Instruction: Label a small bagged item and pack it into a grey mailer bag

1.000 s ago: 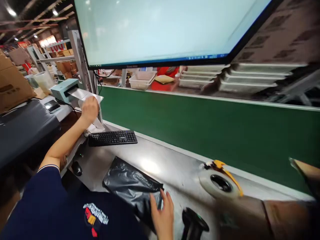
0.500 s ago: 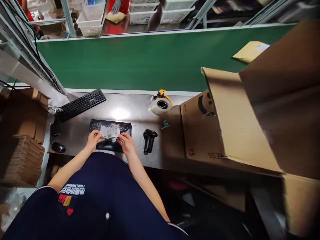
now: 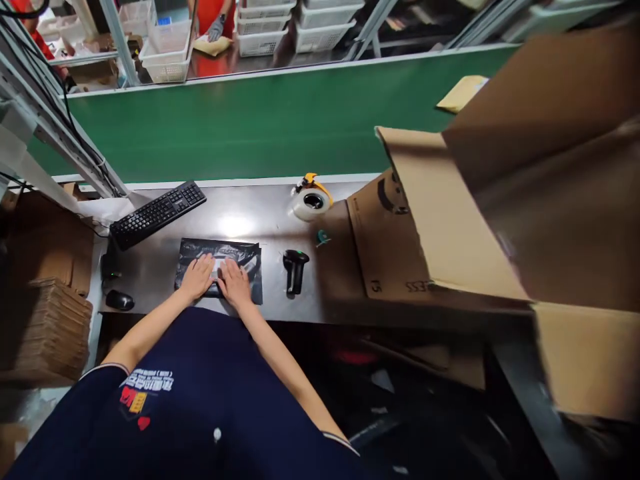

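Flat black plastic mailer bag (image 3: 245, 257) lies on the steel counter (image 3: 270, 220), near its front edge, directly before the person. A white paper label (image 3: 217, 267) sits on the bag's middle, mostly covered by the hands; only a sliver shows between them.

Left hand (image 3: 197, 277) flat, palm down, fingers spread, pressed on the left part of the bag and label. Right hand (image 3: 234, 283) likewise flat and open, just beside the left, thumbs almost touching. Neither hand grips anything; both rest on top.

Right of the bag, near but apart: a black handheld barcode scanner (image 3: 294, 269), standing upright on the counter. Beyond it, a small teal object (image 3: 323, 237), too small to identify. Further back, at the counter's rear edge, a roll of clear packing tape in a yellow-handled dispenser (image 3: 311, 199).

Left of the bag: a black computer keyboard (image 3: 157, 213), set at an angle, and a black computer mouse (image 3: 120, 301) at the counter's left front corner.

Right side: a large open brown cardboard box (image 3: 450, 220), flaps up, its near wall touching the counter's right end.

Behind the counter runs a green conveyor belt (image 3: 250, 127); a tan padded envelope (image 3: 463, 92) lies on it far right. Across the belt, white plastic baskets (image 3: 167, 57) and another person's gloved hand (image 3: 216, 28). A stack of flattened cardboard (image 3: 50, 327) sits lower left.
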